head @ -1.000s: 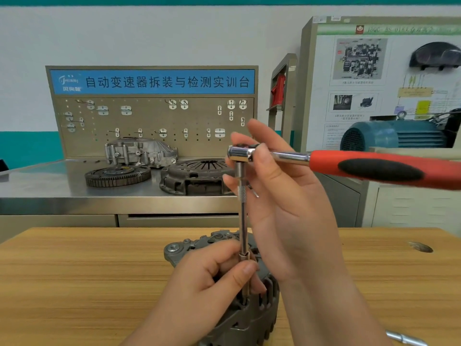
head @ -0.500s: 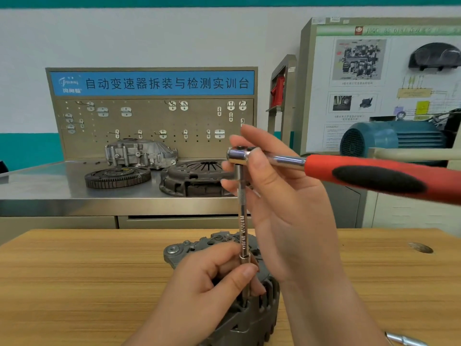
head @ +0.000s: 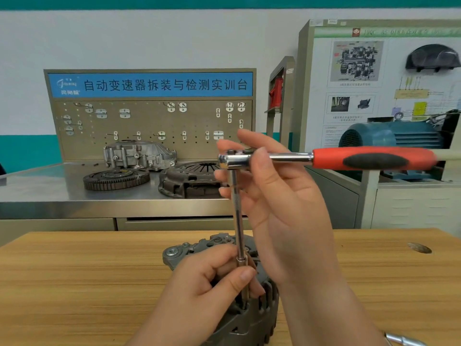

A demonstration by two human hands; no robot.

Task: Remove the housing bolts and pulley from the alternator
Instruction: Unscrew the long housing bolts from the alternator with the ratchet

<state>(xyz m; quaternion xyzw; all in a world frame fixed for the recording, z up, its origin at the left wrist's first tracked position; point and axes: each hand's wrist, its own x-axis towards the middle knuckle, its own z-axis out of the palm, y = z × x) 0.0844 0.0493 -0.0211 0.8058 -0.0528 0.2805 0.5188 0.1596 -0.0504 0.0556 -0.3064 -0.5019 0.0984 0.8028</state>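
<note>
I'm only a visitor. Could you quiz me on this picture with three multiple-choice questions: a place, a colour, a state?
1. The alternator stands on: A the steel bench; B the wooden table; C the floor.
2. The wrench handle is: A blue; B yellow; C red and black.
3. The left hand: A pinches the wrench's upright bar; B lies flat; C hangs empty.
Answers: 1 B, wood grain shows around it. 2 C, red with a black grip. 3 A, thumb and fingers close round the bar low down.
</note>
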